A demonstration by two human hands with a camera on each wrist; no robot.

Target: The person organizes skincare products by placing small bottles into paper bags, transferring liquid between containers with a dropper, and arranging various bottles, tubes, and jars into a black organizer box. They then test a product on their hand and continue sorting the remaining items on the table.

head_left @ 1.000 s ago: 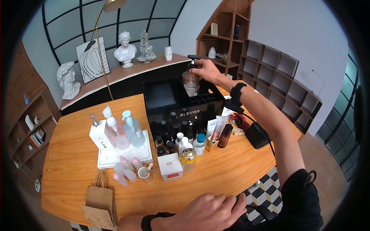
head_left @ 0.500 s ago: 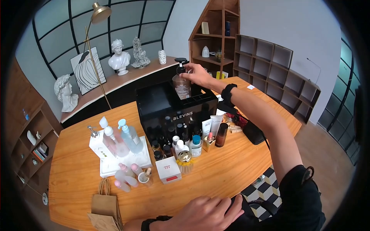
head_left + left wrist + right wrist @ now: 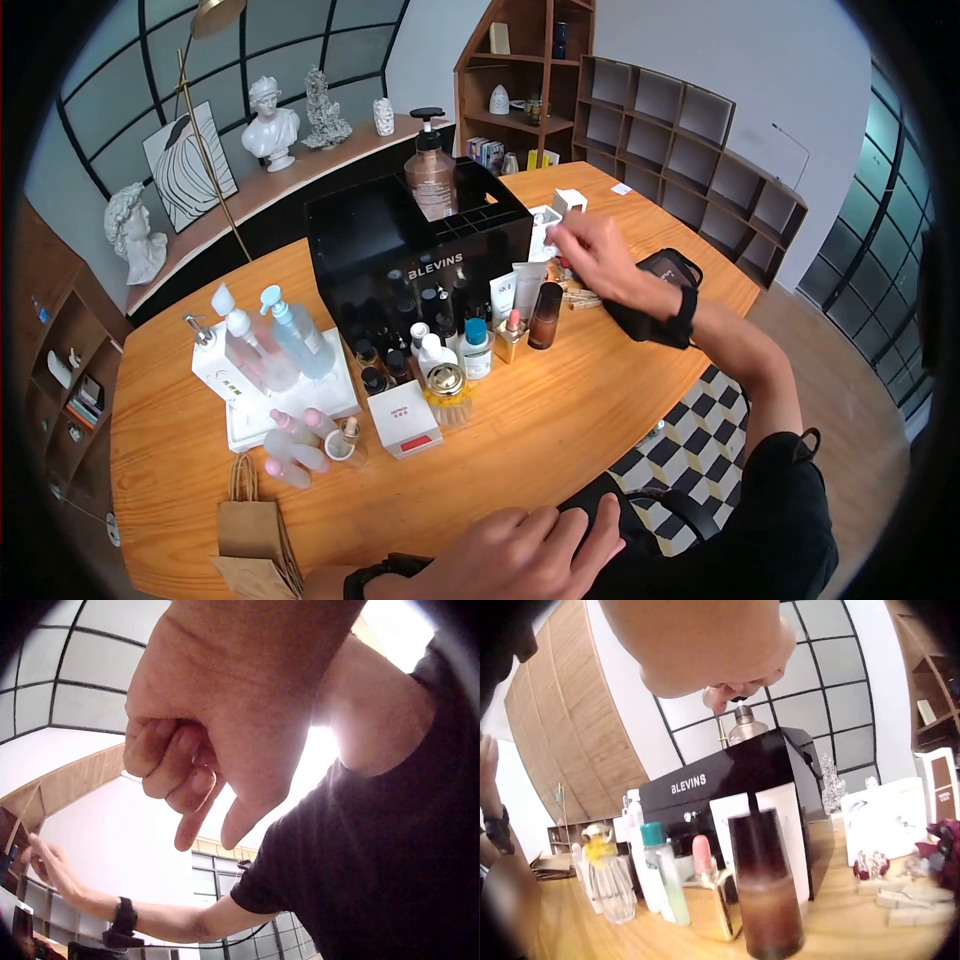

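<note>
The brown pump bottle (image 3: 432, 180) stands upright in an open compartment of the black BLEVINS box (image 3: 400, 240). Right of the box, my right hand (image 3: 600, 262) hovers above small items with bent fingers, holding nothing; in the right wrist view the hand (image 3: 712, 652) looms at the top, over the box. My left hand (image 3: 520, 555) stays at the near table edge, fingers loosely curled and gripping nothing. The left wrist view shows this hand (image 3: 217, 727) with folded fingers. By the box's right front stand white tubes (image 3: 515, 292) and a dark brown bottle (image 3: 544, 316).
Small bottles and a white box (image 3: 404, 418) stand before the black box. Further left, a white tray (image 3: 345, 395) carries larger pump bottles, with pink-capped bottles (image 3: 290, 450) and a paper bag (image 3: 250, 530) nearer. A black pouch (image 3: 640, 318) lies right.
My right hand has let go of the brown pump bottle and moved right and nearer, leaving the bottle in the box. The head view has shifted; my left hand stays low.
</note>
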